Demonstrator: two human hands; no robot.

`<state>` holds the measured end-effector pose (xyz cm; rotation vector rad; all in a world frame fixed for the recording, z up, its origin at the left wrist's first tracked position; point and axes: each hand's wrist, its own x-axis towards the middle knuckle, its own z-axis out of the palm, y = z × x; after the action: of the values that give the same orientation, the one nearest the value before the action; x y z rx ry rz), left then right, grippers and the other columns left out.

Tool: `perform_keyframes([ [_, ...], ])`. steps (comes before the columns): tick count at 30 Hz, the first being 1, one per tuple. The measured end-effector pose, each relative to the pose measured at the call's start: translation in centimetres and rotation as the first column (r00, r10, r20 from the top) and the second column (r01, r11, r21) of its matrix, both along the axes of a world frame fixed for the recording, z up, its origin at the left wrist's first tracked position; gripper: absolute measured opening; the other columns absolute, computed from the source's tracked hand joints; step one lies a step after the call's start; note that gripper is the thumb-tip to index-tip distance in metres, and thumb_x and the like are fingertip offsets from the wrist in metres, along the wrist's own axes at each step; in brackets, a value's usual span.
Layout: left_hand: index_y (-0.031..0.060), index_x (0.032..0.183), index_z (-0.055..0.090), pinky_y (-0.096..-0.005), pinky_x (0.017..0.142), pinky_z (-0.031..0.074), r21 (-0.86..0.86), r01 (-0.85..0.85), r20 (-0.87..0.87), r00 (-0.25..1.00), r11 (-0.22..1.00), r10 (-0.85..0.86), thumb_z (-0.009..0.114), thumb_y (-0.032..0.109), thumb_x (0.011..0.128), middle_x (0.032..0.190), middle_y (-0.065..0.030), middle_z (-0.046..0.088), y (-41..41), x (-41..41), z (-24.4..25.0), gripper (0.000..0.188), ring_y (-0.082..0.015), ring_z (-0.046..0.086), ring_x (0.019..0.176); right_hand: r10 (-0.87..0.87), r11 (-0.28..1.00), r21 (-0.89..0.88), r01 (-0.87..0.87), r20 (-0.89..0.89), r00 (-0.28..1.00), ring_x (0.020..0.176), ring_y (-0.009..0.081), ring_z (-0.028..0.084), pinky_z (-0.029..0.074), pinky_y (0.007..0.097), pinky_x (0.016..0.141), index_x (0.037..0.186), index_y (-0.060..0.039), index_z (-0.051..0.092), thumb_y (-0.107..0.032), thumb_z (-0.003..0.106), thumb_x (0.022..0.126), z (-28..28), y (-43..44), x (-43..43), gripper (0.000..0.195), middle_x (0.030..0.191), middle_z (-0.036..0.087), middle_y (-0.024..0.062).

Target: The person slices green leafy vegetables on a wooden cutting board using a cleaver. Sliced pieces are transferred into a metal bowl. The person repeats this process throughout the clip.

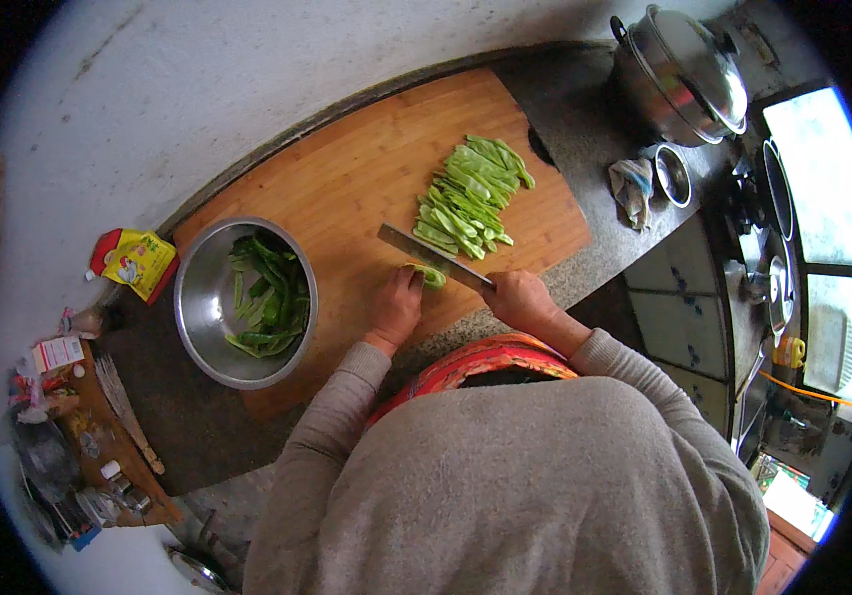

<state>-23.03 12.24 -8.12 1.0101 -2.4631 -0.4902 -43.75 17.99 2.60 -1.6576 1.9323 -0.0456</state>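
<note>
On the wooden cutting board [351, 171], my left hand [398, 303] holds a small bunch of flat green bean pods [430, 277] down near the front edge. My right hand [521, 299] grips the handle of a kitchen knife [433, 255], whose blade slants across the board just beside the held pods. Beyond the blade lies a heap of sliced green pods [471, 195]. Left of my left hand stands a stainless steel bowl [199, 297] with whole green pods [270, 301] in it. The knife's cutting edge is hard to make out.
A yellow and red seasoning pouch [139, 260] lies beside the bowl. At the far right of the counter are a lidded steel pot [675, 82], a cloth [631, 190] and a small metal bowl [671, 176]. A cluttered wooden shelf [110, 431] is at the left.
</note>
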Motion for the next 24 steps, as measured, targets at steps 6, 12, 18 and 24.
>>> perform_keyframes([
  [6,-0.0004,0.095,0.059,-0.0357,0.067,0.050,-0.069,-0.005,-0.051,0.999,0.998,0.002,0.052,0.007,0.075,0.098,-0.0120,0.054,-0.1,0.0,-1.1,0.023,-0.0286,0.054,0.085,0.064,0.997,0.035,-0.065,0.024,0.998,0.066,0.0359,0.060,0.048,0.0473,0.061,0.078,-0.0062,0.062,-0.028,0.050,0.083,0.0,-0.3,0.0,0.025,0.068,0.061,0.0172],
  [12,-0.0009,0.094,0.060,-0.0375,0.073,0.049,-0.087,-0.013,-0.066,0.998,0.996,0.007,0.056,0.005,0.073,0.099,-0.0143,0.056,0.5,0.0,-1.3,0.022,-0.0309,0.054,0.085,0.117,0.989,0.093,-0.114,-0.029,0.993,0.069,0.0362,0.061,0.048,0.0467,0.063,0.079,-0.0063,0.062,-0.027,0.050,0.083,-0.1,-1.3,0.0,0.024,0.072,0.062,0.0175],
  [18,-0.0020,0.095,0.061,-0.0372,0.074,0.049,-0.111,0.005,-0.084,0.996,0.994,-0.014,0.056,0.005,0.074,0.097,-0.0148,0.056,0.6,0.3,-1.0,0.023,-0.0309,0.054,0.086,0.123,0.978,0.172,-0.117,-0.024,0.992,0.070,0.0361,0.061,0.049,0.0464,0.064,0.080,-0.0065,0.062,-0.026,0.051,0.082,0.5,-2.0,0.3,0.023,0.073,0.062,0.0176],
  [24,-0.0021,0.095,0.060,-0.0343,0.074,0.047,-0.088,0.021,-0.107,0.994,0.996,-0.031,0.051,0.007,0.072,0.102,-0.0150,0.055,0.4,0.4,-0.7,0.026,-0.0300,0.053,0.088,0.131,0.967,0.222,-0.123,-0.022,0.991,0.070,0.0363,0.061,0.049,0.0466,0.064,0.079,-0.0055,0.063,-0.025,0.052,0.081,0.1,-2.5,0.4,0.022,0.072,0.062,0.0182],
])
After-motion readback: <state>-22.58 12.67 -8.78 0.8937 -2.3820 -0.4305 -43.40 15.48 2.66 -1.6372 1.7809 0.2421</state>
